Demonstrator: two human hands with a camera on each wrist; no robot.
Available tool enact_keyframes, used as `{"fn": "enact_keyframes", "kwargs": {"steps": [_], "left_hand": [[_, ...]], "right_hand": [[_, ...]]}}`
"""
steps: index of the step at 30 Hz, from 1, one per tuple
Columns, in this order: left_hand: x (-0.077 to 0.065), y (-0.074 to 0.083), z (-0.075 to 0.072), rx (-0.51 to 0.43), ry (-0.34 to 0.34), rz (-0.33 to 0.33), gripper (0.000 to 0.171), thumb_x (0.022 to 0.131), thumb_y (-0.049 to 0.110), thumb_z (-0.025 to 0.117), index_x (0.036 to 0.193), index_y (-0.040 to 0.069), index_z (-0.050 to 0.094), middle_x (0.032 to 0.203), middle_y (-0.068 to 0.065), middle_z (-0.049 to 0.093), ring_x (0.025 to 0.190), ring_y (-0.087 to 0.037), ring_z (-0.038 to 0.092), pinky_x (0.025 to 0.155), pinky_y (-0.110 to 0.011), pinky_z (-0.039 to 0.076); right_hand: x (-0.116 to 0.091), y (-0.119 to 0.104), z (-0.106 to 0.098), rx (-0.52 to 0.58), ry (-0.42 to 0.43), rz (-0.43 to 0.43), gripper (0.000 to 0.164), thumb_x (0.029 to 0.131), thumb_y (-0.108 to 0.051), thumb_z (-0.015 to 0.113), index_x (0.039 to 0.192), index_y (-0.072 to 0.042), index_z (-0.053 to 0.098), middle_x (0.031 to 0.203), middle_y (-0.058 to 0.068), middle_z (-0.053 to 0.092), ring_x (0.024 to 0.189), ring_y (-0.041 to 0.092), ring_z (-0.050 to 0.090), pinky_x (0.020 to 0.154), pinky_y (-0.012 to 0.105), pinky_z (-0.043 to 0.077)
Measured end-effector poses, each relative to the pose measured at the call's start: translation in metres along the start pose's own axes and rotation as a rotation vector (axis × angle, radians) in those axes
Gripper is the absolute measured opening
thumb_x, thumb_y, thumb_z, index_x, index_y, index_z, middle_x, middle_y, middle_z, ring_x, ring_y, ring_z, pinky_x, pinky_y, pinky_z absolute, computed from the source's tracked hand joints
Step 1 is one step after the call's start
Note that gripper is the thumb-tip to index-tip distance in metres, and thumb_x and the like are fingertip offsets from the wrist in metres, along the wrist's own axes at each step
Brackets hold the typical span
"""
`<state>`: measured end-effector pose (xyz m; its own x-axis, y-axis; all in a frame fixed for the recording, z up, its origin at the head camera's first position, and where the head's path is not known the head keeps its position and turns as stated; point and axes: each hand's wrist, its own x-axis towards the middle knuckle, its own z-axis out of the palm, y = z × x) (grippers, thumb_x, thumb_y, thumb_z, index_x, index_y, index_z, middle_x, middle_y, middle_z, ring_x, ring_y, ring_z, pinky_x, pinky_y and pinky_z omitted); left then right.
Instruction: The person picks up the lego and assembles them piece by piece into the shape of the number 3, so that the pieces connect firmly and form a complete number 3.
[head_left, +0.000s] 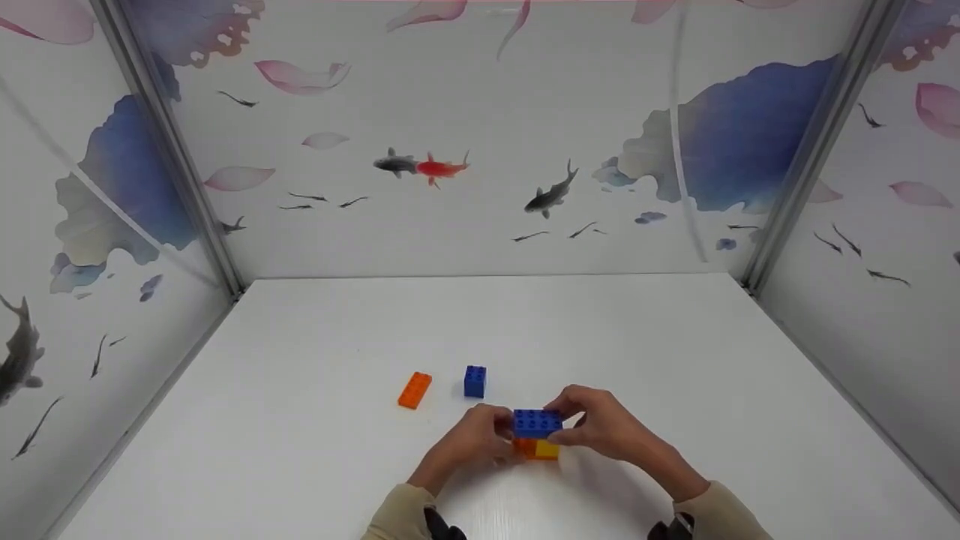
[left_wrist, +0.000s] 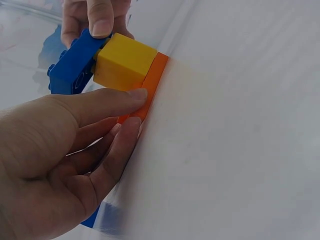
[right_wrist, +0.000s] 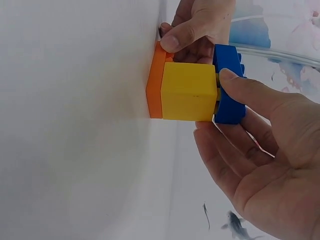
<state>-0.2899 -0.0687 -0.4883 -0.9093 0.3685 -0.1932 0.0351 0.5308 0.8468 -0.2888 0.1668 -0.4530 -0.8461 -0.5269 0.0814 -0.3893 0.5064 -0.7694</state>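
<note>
A flat orange brick (right_wrist: 155,85) lies on the table with a yellow block (right_wrist: 188,91) on one end of it. My left hand (left_wrist: 65,150) pinches the orange brick's other end between thumb and fingers. Over the yellow block, my right hand (head_left: 604,424) grips a blue brick (head_left: 537,423) by its end. The blue brick sits at the yellow block's studs, some of which show in the narrow gap between them, and it overhangs toward my left hand.
Beyond my hands, a second flat orange brick (head_left: 415,390) lies to the left of an upright blue block (head_left: 475,382). The white table (head_left: 315,322) is enclosed by printed panels (head_left: 480,225) at the back and both sides.
</note>
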Motion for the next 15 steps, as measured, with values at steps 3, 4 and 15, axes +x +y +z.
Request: {"fn": "enact_keyframes", "kwargs": {"steps": [3,4,15], "left_hand": [[0.0001,0.0011,-0.0005,-0.006,0.002,-0.015,0.030,0.084,0.002,0.077,0.113,0.009,0.069,0.097,-0.002,0.069,0.085,-0.018,0.061,0.075,-0.032,0.060],[-0.0001,0.0015,-0.0005,-0.006,0.003,-0.020,0.031,0.084,0.002,0.077,0.113,0.009,0.069,0.098,-0.002,0.069,0.086,-0.018,0.061,0.075,-0.032,0.060],[0.0000,0.0026,0.0007,-0.008,0.005,-0.049,0.031,0.084,0.005,0.079,0.112,0.010,0.070,0.100,-0.002,0.070,0.089,-0.019,0.062,0.079,-0.035,0.061]], "right_hand": [[0.0010,0.0003,-0.0009,0.006,-0.006,0.002,0.029,0.083,-0.022,0.082,0.108,-0.014,0.069,0.110,0.005,0.071,0.099,0.021,0.066,0.081,0.024,0.057],[0.0013,0.0007,-0.0012,0.010,-0.008,0.002,0.029,0.083,-0.022,0.082,0.108,-0.015,0.069,0.110,0.005,0.072,0.099,0.021,0.066,0.082,0.024,0.058],[0.0061,0.0065,-0.0022,0.039,-0.045,0.024,0.027,0.083,-0.023,0.083,0.105,-0.016,0.069,0.107,0.004,0.071,0.100,0.020,0.064,0.087,0.032,0.058]]}}
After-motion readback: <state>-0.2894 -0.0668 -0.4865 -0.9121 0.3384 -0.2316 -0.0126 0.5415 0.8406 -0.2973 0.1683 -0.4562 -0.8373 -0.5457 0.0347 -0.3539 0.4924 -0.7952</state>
